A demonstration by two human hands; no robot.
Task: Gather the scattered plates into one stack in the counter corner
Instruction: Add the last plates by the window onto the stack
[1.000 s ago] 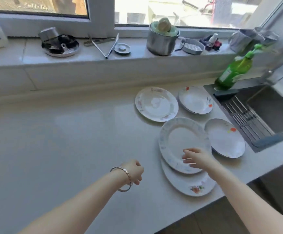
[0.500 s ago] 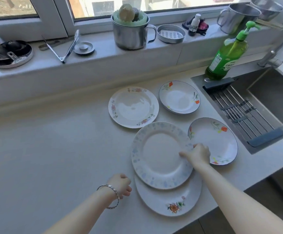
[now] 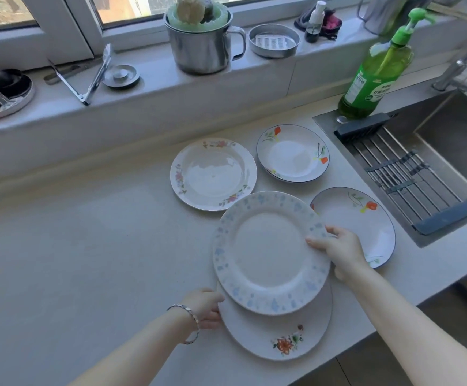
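Five round white plates lie on the pale stone desk (image 3: 87,246) beside the steel sink (image 3: 449,151). The large plate with a blue-speckled rim (image 3: 268,252) sits on top of a bigger white plate with an orange flower (image 3: 282,338), covering its far half. The right hand (image 3: 338,249) pinches the blue-rimmed plate's right edge, thumb on the rim and fingers (image 3: 335,231) curled around it. The left hand (image 3: 204,306) grips the left edge of the orange-flower plate, fingers closed around its rim. Just right of this pair, partly under the right hand, is a blue-edged plate with a red flower (image 3: 357,213). Behind lie a pink-flowered plate (image 3: 213,174) and a second blue-edged plate with red flowers (image 3: 292,153), side by side. A green soap bottle (image 3: 377,71) stands at the sink's far corner.
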